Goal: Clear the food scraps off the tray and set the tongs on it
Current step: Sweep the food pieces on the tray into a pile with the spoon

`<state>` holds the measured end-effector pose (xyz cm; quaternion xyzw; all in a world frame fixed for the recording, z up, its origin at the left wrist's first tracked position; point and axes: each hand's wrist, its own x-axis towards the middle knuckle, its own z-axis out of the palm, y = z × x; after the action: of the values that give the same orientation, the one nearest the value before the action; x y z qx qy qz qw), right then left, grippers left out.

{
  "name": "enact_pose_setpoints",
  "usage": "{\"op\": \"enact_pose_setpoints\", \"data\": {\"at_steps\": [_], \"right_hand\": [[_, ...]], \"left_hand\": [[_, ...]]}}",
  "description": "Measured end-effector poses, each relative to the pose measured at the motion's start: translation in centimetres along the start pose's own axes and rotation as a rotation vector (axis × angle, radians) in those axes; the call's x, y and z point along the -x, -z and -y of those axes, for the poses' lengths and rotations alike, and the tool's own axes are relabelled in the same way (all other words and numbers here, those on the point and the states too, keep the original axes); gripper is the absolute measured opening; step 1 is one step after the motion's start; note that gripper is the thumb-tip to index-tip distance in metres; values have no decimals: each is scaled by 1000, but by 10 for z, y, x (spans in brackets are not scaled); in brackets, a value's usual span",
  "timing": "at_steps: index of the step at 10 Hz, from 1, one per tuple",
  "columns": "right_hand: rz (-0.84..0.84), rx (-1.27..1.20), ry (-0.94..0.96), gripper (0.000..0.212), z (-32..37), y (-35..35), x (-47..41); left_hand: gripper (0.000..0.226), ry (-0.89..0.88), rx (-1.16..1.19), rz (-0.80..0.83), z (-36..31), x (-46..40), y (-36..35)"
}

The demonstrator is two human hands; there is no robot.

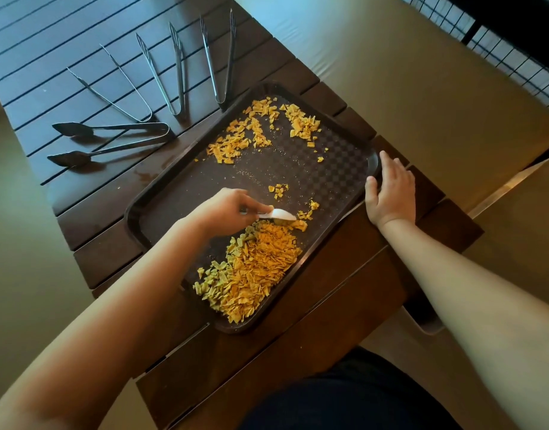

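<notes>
A dark brown tray (338, 181) lies slantwise on the slatted table. A big heap of orange and green food scraps (254, 268) fills its near corner; smaller patches of scraps (261, 128) lie at its far end. My left hand (223, 209) pinches a small white scraper (278, 215) whose edge touches the top of the heap. My right hand (391, 190) rests with straight fingers against the tray's right rim. Several metal tongs (161, 79) lie on the table beyond the tray's far left side.
The dark wooden slatted table (90, 218) ends close to the tray's near and right edges. A beige floor lies to the right, with a black wire grid (515, 48) at the top right. My dark clothing shows at the bottom.
</notes>
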<state>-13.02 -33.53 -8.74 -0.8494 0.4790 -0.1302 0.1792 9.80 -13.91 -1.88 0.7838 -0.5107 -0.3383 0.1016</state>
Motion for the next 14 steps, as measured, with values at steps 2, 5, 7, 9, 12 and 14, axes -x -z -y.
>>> {"op": "enact_pose_setpoints", "data": {"at_steps": [2, 5, 7, 9, 12, 14], "right_hand": [[8, 16, 2, 62, 0, 2, 0], [15, 23, 1, 63, 1, 2, 0], [11, 17, 7, 62, 1, 2, 1], [18, 17, 3, 63, 2, 3, 1], [19, 13, -4, 63, 1, 2, -1], [19, 13, -6, 63, 0, 1, 0]], "left_hand": [[32, 151, 193, -331, 1, -10, -4], [30, 92, 65, -98, 7, 1, -4], [29, 59, 78, -85, 6, 11, 5], [34, 129, 131, -302, -16, -20, 2], [24, 35, 14, -4, -39, -25, -9], [21, 42, -118, 142, -17, -4, 5]]}}
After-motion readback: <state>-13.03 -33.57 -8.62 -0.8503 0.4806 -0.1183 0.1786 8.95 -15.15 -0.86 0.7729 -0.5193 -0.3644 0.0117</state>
